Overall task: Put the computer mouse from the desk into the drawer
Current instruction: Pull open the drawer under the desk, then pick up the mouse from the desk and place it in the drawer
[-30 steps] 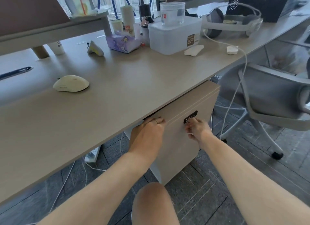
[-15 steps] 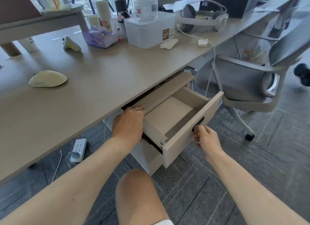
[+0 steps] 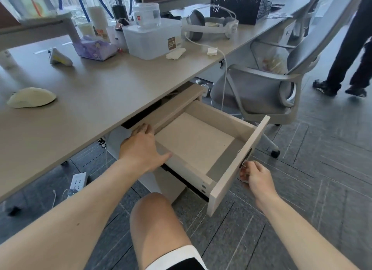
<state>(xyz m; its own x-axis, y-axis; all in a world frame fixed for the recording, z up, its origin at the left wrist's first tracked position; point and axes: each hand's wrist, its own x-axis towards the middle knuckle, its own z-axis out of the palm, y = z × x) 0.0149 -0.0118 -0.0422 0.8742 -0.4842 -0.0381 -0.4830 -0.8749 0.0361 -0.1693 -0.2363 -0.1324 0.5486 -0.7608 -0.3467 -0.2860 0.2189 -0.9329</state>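
Observation:
A cream computer mouse (image 3: 31, 97) lies on the grey-brown desk (image 3: 104, 96) at the far left, well away from both hands. Below the desk edge the top drawer (image 3: 239, 161) stands pulled far out, its pale floor bare. My left hand (image 3: 144, 147) rests on the drawer's left side wall near the cabinet, fingers spread over the rim. My right hand (image 3: 255, 176) is at the drawer front, fingers pinched on the small key in the dark lock.
A grey office chair (image 3: 281, 84) stands right of the drawer. On the desk's far side are a white plastic box (image 3: 153, 40), a tissue pack (image 3: 94, 49), headphones (image 3: 209, 26) with a cable hanging down. A person's legs (image 3: 350, 48) at far right. My knee (image 3: 155, 219) is below the drawer.
The drawer went from shut to pulled far out. My right hand drew back with the drawer front; my left hand moved from the cabinet's top edge onto the drawer's side wall.

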